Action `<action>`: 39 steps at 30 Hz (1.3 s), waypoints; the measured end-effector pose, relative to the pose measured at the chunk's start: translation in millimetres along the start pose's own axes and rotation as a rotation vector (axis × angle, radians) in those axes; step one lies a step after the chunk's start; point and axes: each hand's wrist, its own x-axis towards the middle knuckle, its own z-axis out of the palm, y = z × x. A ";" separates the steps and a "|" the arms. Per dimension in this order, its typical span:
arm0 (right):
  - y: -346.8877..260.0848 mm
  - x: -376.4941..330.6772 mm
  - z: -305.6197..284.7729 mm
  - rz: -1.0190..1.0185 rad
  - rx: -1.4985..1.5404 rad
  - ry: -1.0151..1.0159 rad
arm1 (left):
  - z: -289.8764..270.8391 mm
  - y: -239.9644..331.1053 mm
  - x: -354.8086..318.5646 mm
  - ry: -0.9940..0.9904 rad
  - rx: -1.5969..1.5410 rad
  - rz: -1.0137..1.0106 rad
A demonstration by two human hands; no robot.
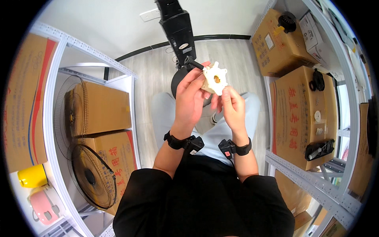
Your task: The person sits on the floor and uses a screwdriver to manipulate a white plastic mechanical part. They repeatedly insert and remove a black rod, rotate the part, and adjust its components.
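A cream-white plastic part (211, 87) with several lobes around its edge is held up in front of my knees. Brass-coloured metal shows inside the round hole at its centre. My left hand (189, 96) grips it from the left and behind, fingers wrapped round its back. On the lower right, my right hand (233, 106) has thumb and fingertips closed on one lobe. A short black tube-like piece (194, 63) reaches the part's upper left; whether it joins on there I cannot tell. Just beyond my hands stands a black upright column (179, 37) with a round black base (176, 85).
At left, a metal shelf (132, 94) holds cardboard boxes (100, 108), two wire fan guards (93, 175), a yellow container (32, 176) and a pink item (44, 206). The right shelf (304, 177) bears boxes (290, 114) topped with small black parts (317, 80) and a black tray (320, 150).
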 end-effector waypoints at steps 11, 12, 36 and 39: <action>6.0 0.3 12.0 -0.491 -0.679 0.168 | -9.4 11.3 -3.5 0.015 -0.014 0.045; 6.0 -1.1 10.0 -0.431 -0.647 0.149 | -8.9 11.1 -4.5 -0.002 -0.009 0.028; -2.7 -4.3 7.3 0.003 -0.047 0.019 | -9.2 10.3 -2.1 -0.070 -0.031 -0.057; -4.8 -2.8 0.9 0.076 0.135 -0.123 | -8.0 8.6 -1.3 -0.086 -0.040 -0.077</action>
